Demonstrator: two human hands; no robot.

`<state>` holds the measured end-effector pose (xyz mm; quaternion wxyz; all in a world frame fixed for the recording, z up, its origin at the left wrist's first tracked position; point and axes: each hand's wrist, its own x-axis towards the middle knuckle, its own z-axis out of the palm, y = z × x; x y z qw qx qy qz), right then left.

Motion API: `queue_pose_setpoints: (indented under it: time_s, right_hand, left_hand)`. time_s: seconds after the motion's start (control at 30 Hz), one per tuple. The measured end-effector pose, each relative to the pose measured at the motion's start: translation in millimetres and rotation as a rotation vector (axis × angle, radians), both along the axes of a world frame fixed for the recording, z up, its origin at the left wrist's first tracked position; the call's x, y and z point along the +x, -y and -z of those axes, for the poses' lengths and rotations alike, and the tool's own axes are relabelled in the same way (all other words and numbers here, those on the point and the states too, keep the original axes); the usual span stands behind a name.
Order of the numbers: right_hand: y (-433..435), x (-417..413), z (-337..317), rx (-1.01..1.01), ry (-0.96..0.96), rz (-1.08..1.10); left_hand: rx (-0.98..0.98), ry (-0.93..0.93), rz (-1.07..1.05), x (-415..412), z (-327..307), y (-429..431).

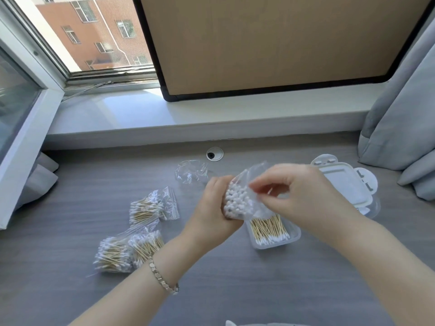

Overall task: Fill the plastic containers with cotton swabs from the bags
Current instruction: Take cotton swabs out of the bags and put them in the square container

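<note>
Swabs (236, 201), bagged, were gripped by left hand (213, 208) above the part-filled container (294, 238); right hand (301, 191) pinched the bag's (255, 175) mouth. Film judged light, limp, slippery; best held at bundle.

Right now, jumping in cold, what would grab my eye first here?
The two hands mid-table: the left hand grips a bag of cotton swabs, tips up, while the right hand pinches its plastic edge. Just beneath sits a part-filled container; three full bags lie to the left.
</note>
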<state>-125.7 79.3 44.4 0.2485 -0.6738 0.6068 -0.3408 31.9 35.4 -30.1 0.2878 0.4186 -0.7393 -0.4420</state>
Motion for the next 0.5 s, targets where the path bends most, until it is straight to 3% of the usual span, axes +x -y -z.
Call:
queue_pose_setpoints:
  time_s: [0.07, 0.17, 0.5]
  right_hand:
    - [0, 1, 6, 0.148, -0.034, 0.022]
    - [-1, 2, 16, 0.269, 0.075, 0.034]
    - [-4, 4, 31, 0.457, 0.427, -0.055]
  left_hand:
    - [-0.075, 0.017, 0.024, 0, -1, -2]
    - [-0.159, 0.108, 0.062, 2, -3, -5]
    - [-0.128, 0.341, 0.239, 6, -14, -9]
